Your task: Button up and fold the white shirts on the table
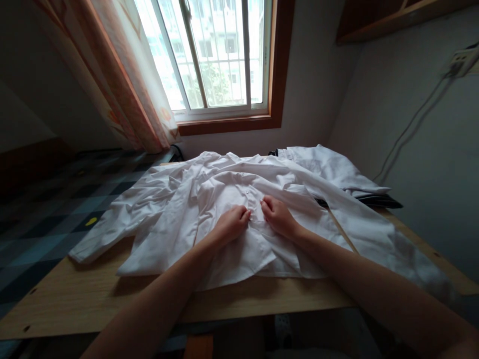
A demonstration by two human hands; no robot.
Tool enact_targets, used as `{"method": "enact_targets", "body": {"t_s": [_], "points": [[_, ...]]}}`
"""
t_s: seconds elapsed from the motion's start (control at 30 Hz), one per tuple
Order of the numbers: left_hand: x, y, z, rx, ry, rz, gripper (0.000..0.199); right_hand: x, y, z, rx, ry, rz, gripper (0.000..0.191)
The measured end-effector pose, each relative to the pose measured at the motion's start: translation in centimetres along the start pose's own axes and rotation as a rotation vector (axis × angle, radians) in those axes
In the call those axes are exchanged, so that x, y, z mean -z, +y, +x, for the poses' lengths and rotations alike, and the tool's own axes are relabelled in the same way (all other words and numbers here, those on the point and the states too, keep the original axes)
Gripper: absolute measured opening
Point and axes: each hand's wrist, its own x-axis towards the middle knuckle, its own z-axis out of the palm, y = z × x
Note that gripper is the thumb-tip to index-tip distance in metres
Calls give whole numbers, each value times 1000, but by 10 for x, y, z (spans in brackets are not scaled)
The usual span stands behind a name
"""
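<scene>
A white long-sleeved shirt (228, 192) lies spread and wrinkled, with its lower hem toward me and its sleeves stretched out to both sides. Small buttons run down its front. My left hand (232, 222) is closed on the fabric just left of the front opening. Across from it, my right hand (277, 214) pinches the cloth on the other side, a short gap between the two. The fingertips are partly hidden, and the exact edge they grip cannot be made out.
Under the shirt is a wooden board table (209, 301). Folded white and black clothing (325, 162) lies at the back right. A checked bedspread (33, 224) is at the left, below a curtain (123, 75). A cable (407, 127) hangs on the right wall.
</scene>
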Motion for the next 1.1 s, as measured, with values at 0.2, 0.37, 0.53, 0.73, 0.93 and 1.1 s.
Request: {"method": "enact_targets", "body": {"t_s": [0.2,0.37,0.53,0.73,0.93,1.1], "points": [[-4,-3,2,-21,-3,1,32,11,3,1,85,-155,3,31],[-7,-3,2,-27,17,-25,29,1,-5,-6,136,-160,-255,24],[-5,3,1,-17,18,-92,28,-2,-6,-9,128,-137,-314,21],[-3,7,2,-21,-6,-132,24,-2,-3,-11,163,-115,-252,19],[-4,10,-2,-13,15,-74,25,-6,-1,-12,115,-39,-111,20],[-9,14,-9,-66,121,74,22,-8,-3,-14,24,-30,34,23]]}}
